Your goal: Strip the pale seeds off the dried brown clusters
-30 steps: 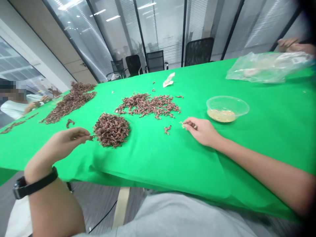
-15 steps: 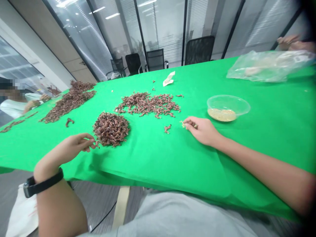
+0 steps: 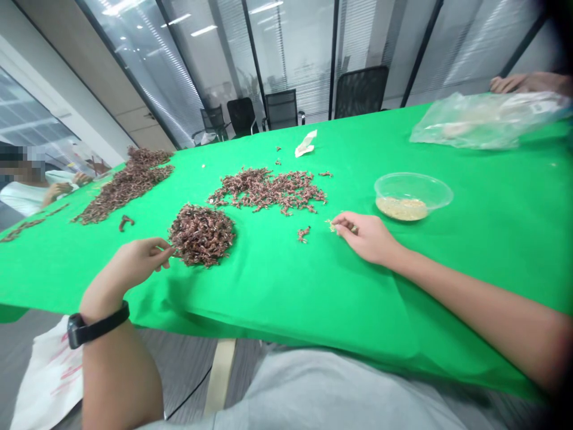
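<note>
Head | left hand (image 3: 132, 264) beside knobbly brown heap (image 3: 201, 236) — right hand (image 3: 367, 237) at pale flakes (image 3: 331, 226)

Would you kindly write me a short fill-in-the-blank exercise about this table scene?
The cloth covering the table is ____.
The strap on the left hand's wrist is ____.
The right hand lies closer to the clear bowl than the ____ hand does.

Answers: green; black; left.

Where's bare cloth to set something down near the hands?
Widest patch: green cloth between the round brown heap and the right hand, toward the near edge. Another: right of the clear plastic bowl, below the plastic bag. Crowded: the far left, along the long brown piles.
</note>
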The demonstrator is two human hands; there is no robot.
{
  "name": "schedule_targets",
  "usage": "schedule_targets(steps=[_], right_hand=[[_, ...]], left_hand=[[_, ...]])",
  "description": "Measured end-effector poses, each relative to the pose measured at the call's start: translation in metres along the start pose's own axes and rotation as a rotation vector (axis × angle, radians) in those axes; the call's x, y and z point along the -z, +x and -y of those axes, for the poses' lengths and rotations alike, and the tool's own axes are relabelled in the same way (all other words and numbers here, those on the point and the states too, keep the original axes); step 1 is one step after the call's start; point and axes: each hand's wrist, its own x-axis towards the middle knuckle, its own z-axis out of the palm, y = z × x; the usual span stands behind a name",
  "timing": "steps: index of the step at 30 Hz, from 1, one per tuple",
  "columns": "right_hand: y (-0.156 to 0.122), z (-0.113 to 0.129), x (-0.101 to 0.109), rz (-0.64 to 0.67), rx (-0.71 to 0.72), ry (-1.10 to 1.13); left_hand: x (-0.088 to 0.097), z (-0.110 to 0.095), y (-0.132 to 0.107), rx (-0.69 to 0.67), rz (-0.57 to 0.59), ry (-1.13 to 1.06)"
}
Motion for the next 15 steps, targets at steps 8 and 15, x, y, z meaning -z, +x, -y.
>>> schedule_targets(steps=[8,15], right_hand=[[0.0002,0.0002,0.0001,0.003,-0.003,-0.001],[0.0006,-0.0003,-0.0005,0.003,0.005,-0.013]], left_hand=[[-0.0027,0.0001,0.005,0.006,0.0,0.051],[-0.0006,-0.0045,0.0017,0.024,0.023,0.024]])
